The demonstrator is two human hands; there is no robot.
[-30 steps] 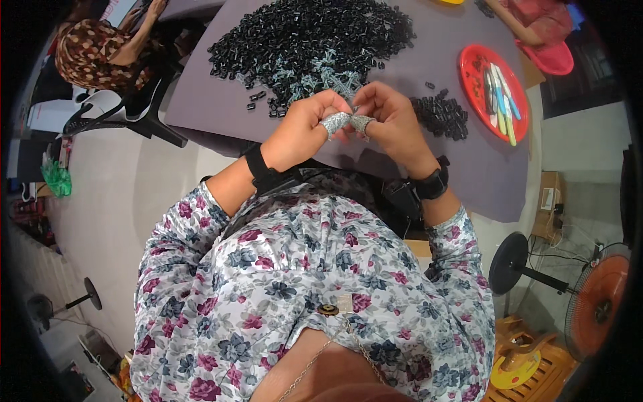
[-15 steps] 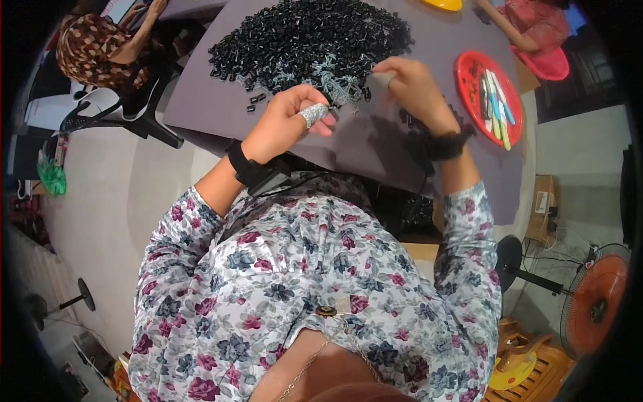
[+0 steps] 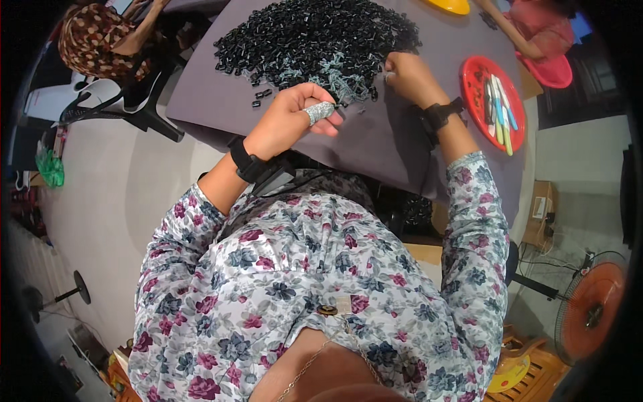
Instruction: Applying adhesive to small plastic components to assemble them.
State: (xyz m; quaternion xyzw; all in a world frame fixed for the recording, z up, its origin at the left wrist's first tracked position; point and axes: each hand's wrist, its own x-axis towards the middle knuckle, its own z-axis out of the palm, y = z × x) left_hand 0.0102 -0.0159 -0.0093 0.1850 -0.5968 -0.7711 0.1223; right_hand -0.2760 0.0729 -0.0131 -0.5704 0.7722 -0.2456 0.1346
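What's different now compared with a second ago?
The right hand has parted from the left hand and moved forward and right, to the near right edge of the black pile; whether it holds anything is unclear. The left hand, drawn slightly left, pinches a small dark piece. The pile and the red plate of tools look unchanged.

Around the heap of small glossy black pieces [image 3: 311, 40], thin grey-blue pieces [image 3: 331, 75] lie at the five o'clock edge; a rounded yellow dish [image 3: 452, 5] at two; a rounded red tray [image 3: 474, 114] at four, slim white, blue and green tools [image 3: 501, 114] in it; all on the grey cloth-covered table [image 3: 375, 144]; off it, a black chair [image 3: 159, 118] at eight.
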